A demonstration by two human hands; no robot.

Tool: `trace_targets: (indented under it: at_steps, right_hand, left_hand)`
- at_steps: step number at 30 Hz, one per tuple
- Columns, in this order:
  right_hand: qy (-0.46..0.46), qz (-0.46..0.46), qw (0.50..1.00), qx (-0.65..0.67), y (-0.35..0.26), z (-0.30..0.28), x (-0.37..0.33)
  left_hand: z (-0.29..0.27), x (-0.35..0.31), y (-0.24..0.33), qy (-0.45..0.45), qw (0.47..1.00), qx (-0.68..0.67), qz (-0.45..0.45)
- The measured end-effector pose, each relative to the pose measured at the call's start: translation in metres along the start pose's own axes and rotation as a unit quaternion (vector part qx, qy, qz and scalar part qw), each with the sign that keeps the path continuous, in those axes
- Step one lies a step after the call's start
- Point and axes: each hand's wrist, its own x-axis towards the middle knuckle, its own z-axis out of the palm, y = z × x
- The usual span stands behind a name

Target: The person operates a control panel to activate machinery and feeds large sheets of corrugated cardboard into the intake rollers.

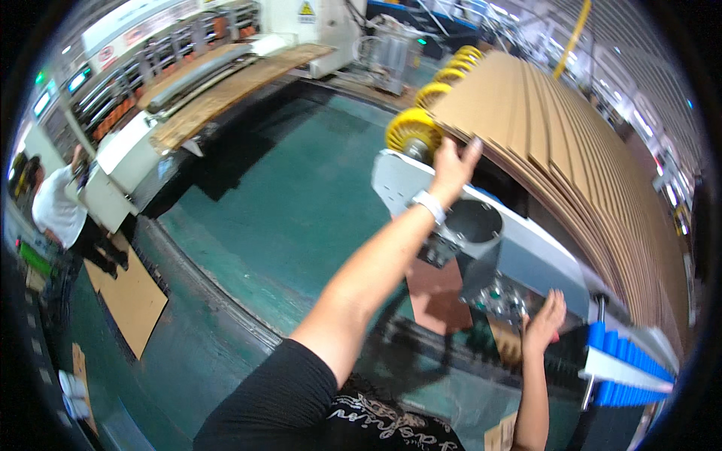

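**Left hand (454,173) at the edge of fanned cardboard sheets (526,109)**

Right of upper centre, the left hand has its digits spread; whether it pinches a sheet cannot be told. The sheets extend from its fingertips across the upper right of the frame. Yellow wheels (412,129) stand just left of the fingers. At lower right, the right hand (544,325) is open beside a grey machine panel (545,272).

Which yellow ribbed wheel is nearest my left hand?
The lowest, frontmost yellow ribbed wheel; the others line up behind it, farther from your left hand.
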Motion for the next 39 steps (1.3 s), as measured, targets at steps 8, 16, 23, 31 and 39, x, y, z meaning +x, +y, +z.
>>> trace_targets:
  at_steps: [8,16,23,31,39]
  right_hand:
    - [0.003,-0.002,1.000,-0.011,-0.001,0.004,-0.005]
    - [0.006,-0.011,1.000,-0.019,0.001,0.005,-0.005]
    - [0.007,-0.014,0.999,-0.036,0.010,0.013,-0.004]
    - [0.052,-0.033,0.996,-0.062,0.019,0.011,-0.003]
    - [0.082,0.075,0.991,0.072,-0.057,-0.052,0.016]
  left_hand:
    - [-0.004,-0.006,0.010,0.040,0.997,0.065,0.022]
    - [-0.011,-0.008,0.019,0.005,0.993,0.117,-0.018]
    - [-0.010,-0.006,0.024,-0.009,1.000,-0.014,-0.023]
    - [-0.003,-0.007,0.023,-0.021,0.997,0.055,-0.044]
    - [-0.018,-0.011,0.035,-0.019,0.997,0.025,-0.069]
